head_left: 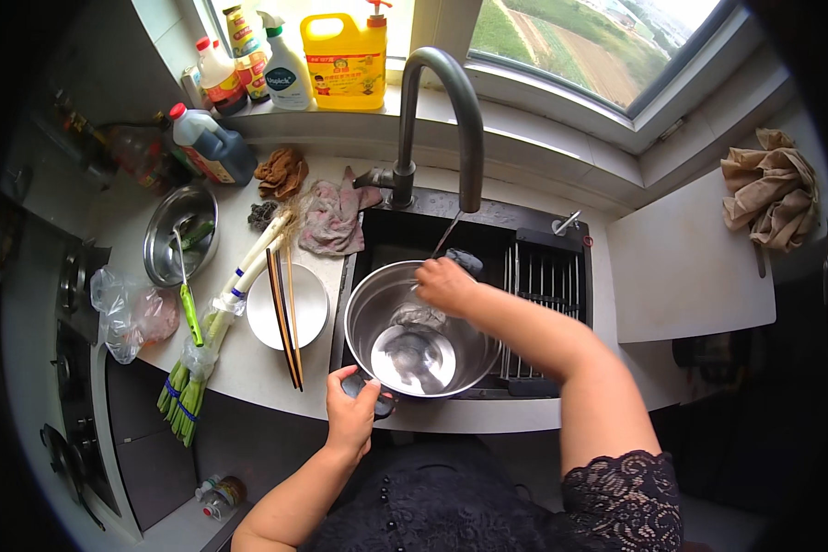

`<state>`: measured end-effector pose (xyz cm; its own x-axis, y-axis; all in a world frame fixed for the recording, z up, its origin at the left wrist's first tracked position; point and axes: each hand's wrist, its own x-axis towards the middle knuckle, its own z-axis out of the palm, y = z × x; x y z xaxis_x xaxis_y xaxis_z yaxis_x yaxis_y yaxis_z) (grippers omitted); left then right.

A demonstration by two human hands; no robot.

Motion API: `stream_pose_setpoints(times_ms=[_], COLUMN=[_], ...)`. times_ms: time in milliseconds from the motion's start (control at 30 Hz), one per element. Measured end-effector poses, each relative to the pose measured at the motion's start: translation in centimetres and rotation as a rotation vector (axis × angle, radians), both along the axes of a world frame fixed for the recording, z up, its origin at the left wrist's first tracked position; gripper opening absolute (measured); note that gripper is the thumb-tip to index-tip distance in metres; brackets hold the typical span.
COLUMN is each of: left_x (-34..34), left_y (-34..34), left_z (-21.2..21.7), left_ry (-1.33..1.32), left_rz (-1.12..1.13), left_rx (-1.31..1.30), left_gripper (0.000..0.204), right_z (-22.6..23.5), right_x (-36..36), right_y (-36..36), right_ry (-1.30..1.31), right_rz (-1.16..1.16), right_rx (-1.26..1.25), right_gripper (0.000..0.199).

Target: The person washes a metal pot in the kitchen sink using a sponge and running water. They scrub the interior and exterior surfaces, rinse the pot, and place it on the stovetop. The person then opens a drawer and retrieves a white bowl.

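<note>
Gripping a round shiny steel pot (420,327) in the black sink (488,221) under the grey tap (437,110).
Left hand (351,409) closed on its near handle; right hand (444,283) curled over the far rim.

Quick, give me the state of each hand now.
Left hand: closed on the steel pot's handle.
Right hand: closed at the pot's far rim; what it holds cannot be told.

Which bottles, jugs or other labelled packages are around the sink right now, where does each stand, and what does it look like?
Yellow jug: windowsill, squarish, pump top, red and yellow label.
Spray bottle: windowsill left of the jug, white, blue label.
Small bottles: windowsill's left end, red caps, coloured labels.
Dark bottle: counter below them, red cap, red and white label.
Plastic bag: counter's left edge, clear, crumpled.
No signs or screens.
</note>
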<state>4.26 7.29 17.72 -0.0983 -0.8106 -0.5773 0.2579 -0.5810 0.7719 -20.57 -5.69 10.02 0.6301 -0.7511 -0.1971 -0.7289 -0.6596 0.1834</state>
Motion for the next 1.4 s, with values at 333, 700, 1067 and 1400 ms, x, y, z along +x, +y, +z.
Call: stream_pose_setpoints(times_ms=[333,700,1067,1400], left_x=[-1.3,-4.7,-3.4,-4.9], left_y=[-1.8,-4.3,-7.5,-8.0], left_z=[0.7,1.1,-1.3,1.0], left_ry=[0.016,0.002,0.446,0.59], left_rz=[-0.032,0.035,-0.092,-0.209], left_rx=[0.022,0.119,0.174,0.057], left_gripper=[0.043,0.048,0.042,0.053], right_z=[5.6,6.3,12.8,4.1], right_x=[-5.9,-2.5,-5.6,-4.4], right_y=[6.4,9.7,6.7,-2.8], right_ry=[-0.404,-0.695,-0.789,-1.541], right_rz=[-0.582,-0.32,-0.487,-1.577], right_rx=[0.597,0.616,0.763,0.109], right_gripper=[0.023,0.057,0.06,0.024])
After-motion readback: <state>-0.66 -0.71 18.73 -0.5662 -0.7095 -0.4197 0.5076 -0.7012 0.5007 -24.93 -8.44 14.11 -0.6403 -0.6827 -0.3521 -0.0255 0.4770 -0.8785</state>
